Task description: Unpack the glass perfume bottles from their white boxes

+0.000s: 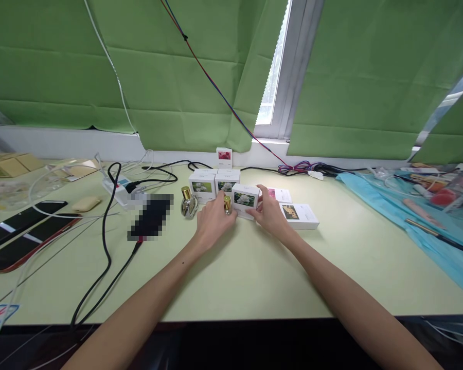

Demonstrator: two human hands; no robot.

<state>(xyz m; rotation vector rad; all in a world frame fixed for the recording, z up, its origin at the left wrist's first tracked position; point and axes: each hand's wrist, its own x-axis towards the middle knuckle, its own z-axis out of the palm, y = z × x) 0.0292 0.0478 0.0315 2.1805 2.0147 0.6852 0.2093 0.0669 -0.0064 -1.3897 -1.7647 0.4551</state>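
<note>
My right hand (269, 209) grips the right side of a small white box (245, 199) with a white-flower picture. My left hand (215, 219) is closed around a small bottle with a gold cap (227, 204), just left of that box; the bottle's body is mostly hidden by the fingers. Another glass bottle (189, 206) with a gold cap stands to the left. Behind my left hand are two similar white boxes, one at the left (202, 187) and one at the right (227, 180). A white box with a yellow-flower picture (301, 216) lies flat beyond my right hand.
A pink-flower box (224, 158) stands at the back by the wall. Another pink-pictured box (280, 195) lies behind my right hand. Black cables (107, 246), a power strip (118, 191) and phones (31, 239) are at the left. Blue plastic sheeting (401, 216) with clutter covers the right.
</note>
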